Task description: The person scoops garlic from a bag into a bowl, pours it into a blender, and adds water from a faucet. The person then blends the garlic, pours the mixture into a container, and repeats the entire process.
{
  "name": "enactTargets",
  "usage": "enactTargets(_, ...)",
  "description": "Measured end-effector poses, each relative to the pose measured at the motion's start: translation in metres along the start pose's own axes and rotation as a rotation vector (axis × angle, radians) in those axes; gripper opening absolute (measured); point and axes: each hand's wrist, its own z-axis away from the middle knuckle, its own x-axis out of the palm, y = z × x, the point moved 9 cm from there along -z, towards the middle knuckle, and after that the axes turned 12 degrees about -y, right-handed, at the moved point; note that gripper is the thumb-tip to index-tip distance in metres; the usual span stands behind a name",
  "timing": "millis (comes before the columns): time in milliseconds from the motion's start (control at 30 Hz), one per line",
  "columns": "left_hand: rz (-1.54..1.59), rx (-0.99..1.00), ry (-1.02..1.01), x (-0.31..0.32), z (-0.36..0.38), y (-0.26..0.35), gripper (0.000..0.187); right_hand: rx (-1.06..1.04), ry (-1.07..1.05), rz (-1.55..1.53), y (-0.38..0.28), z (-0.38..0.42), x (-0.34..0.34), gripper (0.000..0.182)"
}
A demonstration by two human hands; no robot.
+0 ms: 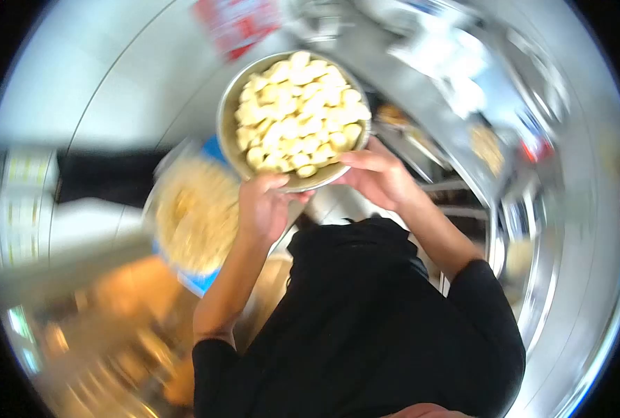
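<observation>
A round metal bowl [225, 125] is held up in front of me, full of pale yellow, rounded pieces [299, 111] that look like peeled garlic cloves. My left hand [262, 205] grips the near left side of the rim, its thumb on top and its other fingers under the bowl. On the near right side, my right hand [380, 174] has its thumb over the rim, with the remaining fingers mostly hidden beneath. Left of my left forearm is a wide container of a tan, crumbly or shredded material [197, 216], blurred, with blue [202, 282] around it.
A steel counter [421, 90] runs along the right, carrying blurred metal ware and white items [456, 63]. Shelves [456, 202] sit below it. At the top left is a red and white packet [239, 24] against pale tiles [136, 76]. Orange-brown blurred things [129, 327] lie lower left.
</observation>
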Motion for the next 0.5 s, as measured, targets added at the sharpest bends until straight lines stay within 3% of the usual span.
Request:
enactTargets(133, 0.002, -0.273, -0.423, 0.137, -0.070, -0.093, 0.041, -0.539, 0.440, 0.191, -0.108, 0.129, -0.055, 0.065)
enactTargets(233, 0.015, -0.448, -0.604, 0.259, -0.083, -0.165, 0.041, -0.809, 0.654, 0.301, -0.181, 0.255, -0.077, 0.068)
enactTargets(300, -0.025, -0.487, -0.820, 0.347, -0.091, -0.215, 0.043, -0.895, 0.856, 0.415, -0.231, 0.340, -0.079, 0.071)
enactTargets(333, -0.047, -0.511, -0.897, 0.349, -0.087, -0.213, 0.043, -0.936, 0.830, 0.470, -0.230, 0.341, -0.075, 0.069)
enactTargets(400, -0.095, -0.489, -0.995, 0.437, -0.090, -0.258, 0.042, -1.034, 0.982, 0.495, -0.279, 0.423, -0.072, 0.065)
enactTargets(433, -0.116, -0.449, -1.004, 0.462, -0.097, -0.276, 0.041, -0.733, 1.195, 1.122, -0.303, 0.466, -0.096, 0.064)
enactTargets(500, -0.184, -0.373, -1.037, 0.524, -0.105, -0.310, 0.038, -1.083, 1.112, 0.620, -0.336, 0.511, -0.083, 0.063)
